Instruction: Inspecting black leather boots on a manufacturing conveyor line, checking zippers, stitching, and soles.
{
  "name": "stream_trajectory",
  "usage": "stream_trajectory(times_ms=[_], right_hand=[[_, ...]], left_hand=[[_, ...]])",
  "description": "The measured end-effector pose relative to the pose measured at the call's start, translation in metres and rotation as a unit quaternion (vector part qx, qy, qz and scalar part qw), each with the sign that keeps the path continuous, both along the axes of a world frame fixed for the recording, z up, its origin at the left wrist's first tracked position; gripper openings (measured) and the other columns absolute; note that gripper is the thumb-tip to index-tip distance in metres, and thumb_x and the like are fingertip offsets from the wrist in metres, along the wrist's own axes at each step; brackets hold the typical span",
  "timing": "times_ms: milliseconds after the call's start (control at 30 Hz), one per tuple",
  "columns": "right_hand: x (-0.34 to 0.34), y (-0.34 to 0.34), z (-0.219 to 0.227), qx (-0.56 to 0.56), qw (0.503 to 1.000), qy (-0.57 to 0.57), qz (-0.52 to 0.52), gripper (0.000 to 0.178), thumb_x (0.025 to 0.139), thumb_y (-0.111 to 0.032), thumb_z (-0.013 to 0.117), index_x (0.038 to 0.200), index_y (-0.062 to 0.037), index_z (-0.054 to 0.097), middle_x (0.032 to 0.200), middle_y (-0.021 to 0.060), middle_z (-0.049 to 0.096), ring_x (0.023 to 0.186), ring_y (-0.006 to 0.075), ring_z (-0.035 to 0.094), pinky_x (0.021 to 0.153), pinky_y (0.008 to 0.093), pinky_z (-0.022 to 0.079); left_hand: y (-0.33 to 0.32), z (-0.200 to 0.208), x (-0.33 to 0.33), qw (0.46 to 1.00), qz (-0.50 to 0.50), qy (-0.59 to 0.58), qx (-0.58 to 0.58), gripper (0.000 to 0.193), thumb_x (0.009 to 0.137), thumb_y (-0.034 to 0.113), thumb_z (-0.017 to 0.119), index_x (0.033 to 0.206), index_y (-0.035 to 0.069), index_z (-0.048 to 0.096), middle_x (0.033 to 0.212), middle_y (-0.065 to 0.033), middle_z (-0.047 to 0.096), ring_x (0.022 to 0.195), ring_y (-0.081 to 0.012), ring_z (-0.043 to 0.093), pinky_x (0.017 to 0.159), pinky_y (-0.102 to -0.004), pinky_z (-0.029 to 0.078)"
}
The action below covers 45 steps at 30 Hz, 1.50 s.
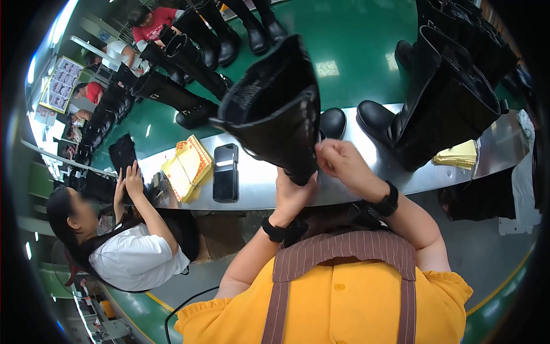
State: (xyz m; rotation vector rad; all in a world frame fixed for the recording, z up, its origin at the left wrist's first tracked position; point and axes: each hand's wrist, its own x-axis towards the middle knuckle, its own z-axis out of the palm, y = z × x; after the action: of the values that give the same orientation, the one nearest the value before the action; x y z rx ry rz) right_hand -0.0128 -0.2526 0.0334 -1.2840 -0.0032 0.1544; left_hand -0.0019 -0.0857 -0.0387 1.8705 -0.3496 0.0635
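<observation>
A tall black boot (275,129) stands before me at the metal edge of the bench, its wide opening tilted toward me. My left hand (292,195) is wrapped round the lower part of the boot. At the right side of the shaft my right hand (344,163) is closed in a pinch; its fingertips touch the boot's edge, and what they grip is too small to make out. Behind the boot shows the toe of another black shoe or boot (333,123), the rest of it hidden.
Several black boots (441,103) stand on the right, and more boots (189,106) stand at the back left. A black phone (225,172) and yellow paper sheets (189,166) lie left on the metal bench edge (258,192). Further left, a person in white (137,252) handles a black piece.
</observation>
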Motion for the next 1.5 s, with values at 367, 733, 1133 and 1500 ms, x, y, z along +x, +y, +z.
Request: stream_trajectory(times_ms=[367,733,1133,1500], right_hand=[[-0.016,-0.031,0.099,-0.071,0.975,-0.208,-0.016,0.034,0.104,-0.026,0.042,0.089,-0.0027,0.062,0.070,0.0024,0.056,0.056,0.0069,0.049,0.052,0.0218,0.038],[-0.106,-0.153,-0.029,-0.335,0.836,-0.177,-0.398,0.080,0.073,-0.018,0.085,0.136,0.0010,0.039,0.128,0.0133,0.051,0.116,0.0217,0.051,0.101,0.0342,0.039],[-0.086,-0.166,-0.062,-0.269,0.923,-0.057,-0.269,0.052,0.077,-0.014,0.083,0.118,0.0021,0.056,0.106,0.0107,0.069,0.098,0.0166,0.065,0.085,0.0302,0.052],[-0.091,-0.145,-0.047,-0.280,0.923,-0.073,-0.251,0.049,0.072,-0.005,0.083,0.116,-0.0007,0.061,0.108,0.0085,0.070,0.100,0.0154,0.065,0.088,0.0311,0.052]], left_hand=[[-0.011,-0.002,-0.003,0.998,-0.008,0.021,-0.061,0.059,0.078,0.011,0.078,0.127,-0.002,0.048,0.111,-0.0148,0.066,0.099,-0.0228,0.066,0.090,-0.0327,0.051],[-0.038,0.053,-0.021,0.941,-0.094,-0.316,-0.074,0.027,0.081,0.000,0.065,0.106,0.001,0.055,0.086,-0.0109,0.056,0.074,-0.0226,0.056,0.067,-0.0326,0.046],[-0.166,-0.012,0.024,0.891,-0.347,0.291,0.040,0.025,0.097,0.028,0.061,0.099,0.003,0.061,0.075,-0.0023,0.065,0.056,-0.0089,0.056,0.050,-0.0236,0.042],[-0.131,0.186,0.016,0.811,-0.476,0.213,-0.264,0.029,0.102,0.024,0.051,0.089,0.000,0.062,0.061,-0.0049,0.063,0.048,-0.0067,0.051,0.046,-0.0167,0.036]])
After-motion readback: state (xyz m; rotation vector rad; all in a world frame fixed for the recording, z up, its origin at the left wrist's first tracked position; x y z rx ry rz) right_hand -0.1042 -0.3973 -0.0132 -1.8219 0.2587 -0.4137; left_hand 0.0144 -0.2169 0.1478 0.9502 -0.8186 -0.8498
